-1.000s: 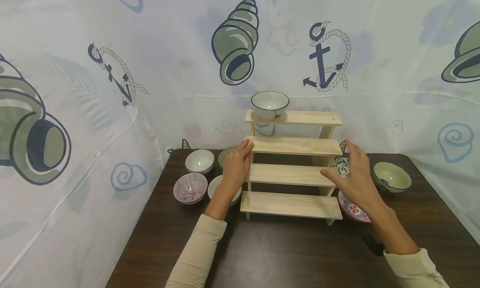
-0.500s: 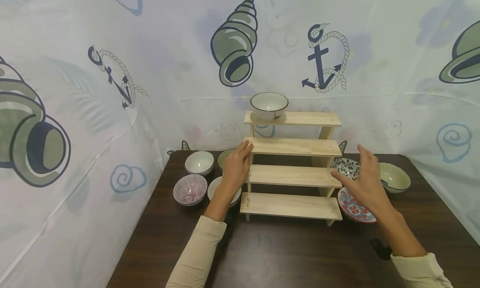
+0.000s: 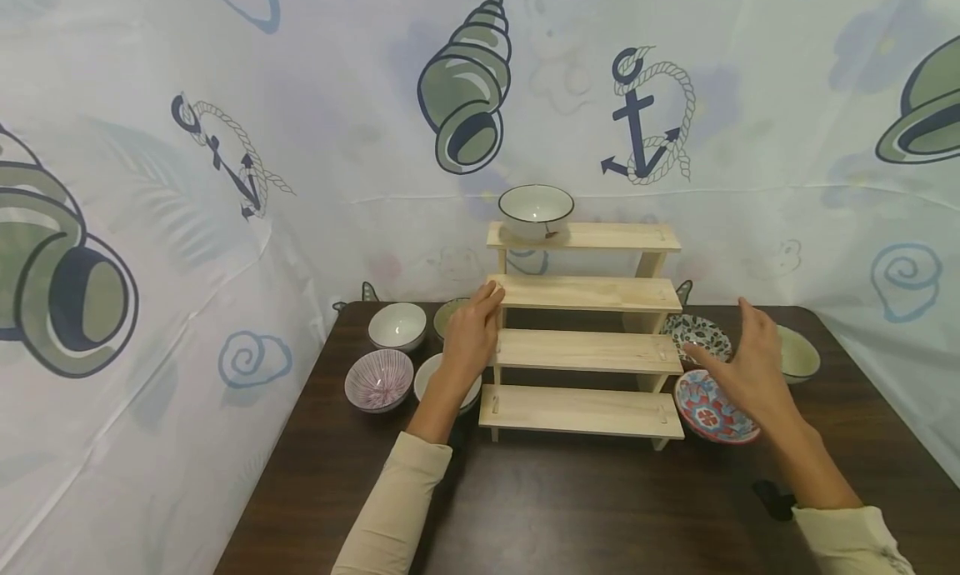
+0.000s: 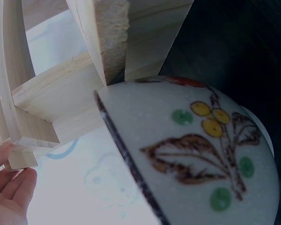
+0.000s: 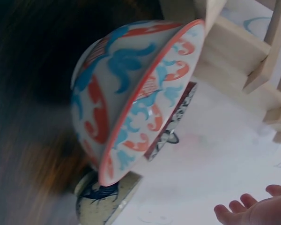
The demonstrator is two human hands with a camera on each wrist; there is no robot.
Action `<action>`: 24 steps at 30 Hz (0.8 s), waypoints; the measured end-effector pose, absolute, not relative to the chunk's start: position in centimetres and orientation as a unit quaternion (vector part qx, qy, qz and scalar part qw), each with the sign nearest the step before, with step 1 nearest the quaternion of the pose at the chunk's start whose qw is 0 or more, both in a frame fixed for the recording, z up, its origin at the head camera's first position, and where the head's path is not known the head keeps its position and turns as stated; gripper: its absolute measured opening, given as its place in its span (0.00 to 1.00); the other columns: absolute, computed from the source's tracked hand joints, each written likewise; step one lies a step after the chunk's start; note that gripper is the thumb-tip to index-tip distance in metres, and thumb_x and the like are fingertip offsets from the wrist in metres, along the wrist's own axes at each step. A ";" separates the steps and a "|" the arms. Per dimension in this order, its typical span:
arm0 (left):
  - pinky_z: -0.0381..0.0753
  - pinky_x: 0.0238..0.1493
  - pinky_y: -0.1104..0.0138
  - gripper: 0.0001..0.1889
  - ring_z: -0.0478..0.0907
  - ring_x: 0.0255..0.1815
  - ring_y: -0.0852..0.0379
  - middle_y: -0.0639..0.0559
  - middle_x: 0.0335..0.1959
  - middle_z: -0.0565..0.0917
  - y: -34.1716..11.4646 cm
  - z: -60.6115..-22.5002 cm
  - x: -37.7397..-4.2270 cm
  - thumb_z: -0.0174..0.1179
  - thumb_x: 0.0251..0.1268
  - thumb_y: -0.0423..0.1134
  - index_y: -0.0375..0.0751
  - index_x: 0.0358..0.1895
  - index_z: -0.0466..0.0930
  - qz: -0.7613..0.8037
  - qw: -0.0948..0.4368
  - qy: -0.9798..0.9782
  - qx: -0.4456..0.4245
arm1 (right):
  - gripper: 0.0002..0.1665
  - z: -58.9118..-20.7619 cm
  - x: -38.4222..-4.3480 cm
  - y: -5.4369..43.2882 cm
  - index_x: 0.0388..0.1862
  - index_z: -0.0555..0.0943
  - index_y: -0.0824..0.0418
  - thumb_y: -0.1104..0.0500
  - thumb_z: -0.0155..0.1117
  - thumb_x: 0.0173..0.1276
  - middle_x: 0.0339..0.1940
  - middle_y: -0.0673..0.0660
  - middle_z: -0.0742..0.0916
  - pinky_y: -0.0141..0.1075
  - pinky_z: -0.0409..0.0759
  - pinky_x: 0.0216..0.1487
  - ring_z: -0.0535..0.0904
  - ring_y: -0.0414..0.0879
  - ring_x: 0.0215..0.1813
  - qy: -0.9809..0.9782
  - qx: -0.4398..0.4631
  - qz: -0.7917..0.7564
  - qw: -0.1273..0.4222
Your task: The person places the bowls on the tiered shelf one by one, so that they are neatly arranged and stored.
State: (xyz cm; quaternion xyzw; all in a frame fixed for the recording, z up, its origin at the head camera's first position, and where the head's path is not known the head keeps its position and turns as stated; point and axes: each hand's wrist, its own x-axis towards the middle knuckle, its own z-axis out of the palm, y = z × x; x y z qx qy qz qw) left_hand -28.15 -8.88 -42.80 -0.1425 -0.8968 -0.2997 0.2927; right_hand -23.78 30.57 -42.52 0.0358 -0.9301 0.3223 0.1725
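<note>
A four-tier wooden display shelf (image 3: 588, 350) stands on the dark table. My left hand (image 3: 467, 342) holds the left end of its second board from the top; in the left wrist view, thumb and fingers (image 4: 19, 187) pinch the wooden end. My right hand (image 3: 750, 371) hovers right of the shelf, fingers spread, touching nothing. Below and beside it are a red-and-blue patterned bowl (image 3: 712, 412), a black-and-white patterned bowl (image 3: 693, 333) and a pale green bowl (image 3: 798, 357), partly hidden by the hand. A white dark-rimmed bowl (image 3: 536, 211) sits on the top board's left end.
Left of the shelf stand a white bowl (image 3: 397, 327), a pink-striped bowl (image 3: 379, 381), a greenish bowl (image 3: 444, 315) and another white bowl (image 3: 429, 379), the last two partly covered by my left hand and arm. A small black object (image 3: 772, 500) lies near my right forearm. Patterned cloth encloses the table.
My right hand has moved rightward, away from the shelf, uncovering more of the black-and-white and red-and-blue bowls. The left hand keeps its place on the shelf.
</note>
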 end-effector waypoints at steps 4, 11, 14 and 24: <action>0.82 0.63 0.47 0.16 0.79 0.69 0.42 0.41 0.68 0.81 -8.9 -42.9 -28.2 0.58 0.76 0.31 0.37 0.62 0.84 -0.303 0.289 -0.897 -0.142 | 0.64 -43.1 -24.1 31.3 0.84 0.41 0.70 0.42 0.69 0.69 0.76 0.84 0.56 0.79 0.58 0.64 0.52 0.84 0.74 -0.932 0.025 0.322 0.166; 0.82 0.63 0.47 0.16 0.79 0.69 0.42 0.41 0.68 0.81 -8.8 -42.9 -28.3 0.58 0.76 0.31 0.37 0.62 0.84 -0.306 0.290 -0.896 -0.141 | 0.65 -43.8 -24.6 32.4 0.84 0.40 0.71 0.40 0.68 0.70 0.77 0.85 0.54 0.79 0.58 0.65 0.51 0.84 0.75 -0.938 0.006 0.310 0.156; 0.83 0.62 0.47 0.16 0.80 0.68 0.42 0.41 0.68 0.81 -8.9 -42.9 -28.2 0.58 0.75 0.31 0.37 0.62 0.84 -0.303 0.293 -0.896 -0.141 | 0.65 -44.1 -24.8 33.0 0.84 0.38 0.72 0.40 0.67 0.71 0.77 0.86 0.53 0.80 0.59 0.64 0.51 0.85 0.75 -0.940 -0.006 0.308 0.148; 0.83 0.62 0.47 0.16 0.80 0.67 0.41 0.40 0.67 0.82 -8.9 -42.8 -28.0 0.59 0.75 0.30 0.36 0.61 0.84 -0.297 0.301 -0.894 -0.147 | 0.66 -45.0 -25.2 35.1 0.83 0.38 0.72 0.38 0.65 0.71 0.76 0.87 0.52 0.80 0.59 0.65 0.48 0.86 0.76 -0.943 -0.045 0.298 0.141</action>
